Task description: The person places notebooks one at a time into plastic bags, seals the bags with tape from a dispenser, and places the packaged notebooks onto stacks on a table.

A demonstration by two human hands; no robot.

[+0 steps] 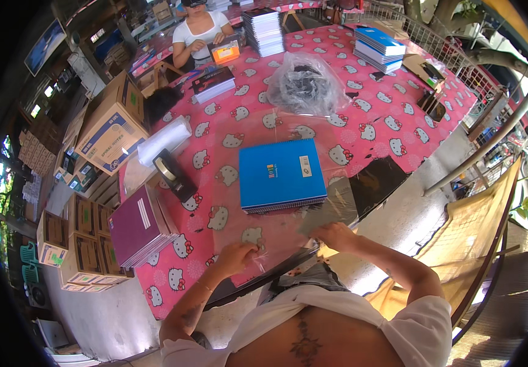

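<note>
A stack of blue spiral notebooks (281,176) lies on a clear plastic sheet (227,199) spread over the pink table in front of me. At the near edge of the sheet, my left hand (238,257) is closed, pinching the plastic. My right hand (335,237) grips the sheet farther right, also with closed fingers. Both hands are just nearer to me than the notebooks and do not touch them. The plastic between my hands looks slightly wrinkled and lifted.
Left of the sheet stand a black tape dispenser (174,175) and a purple notebook stack (138,227). Cardboard boxes (112,131) are beyond them. Bundled clear plastic (308,88) lies behind the blue stack. Across the table, another person (199,33) handles an orange-and-dark item.
</note>
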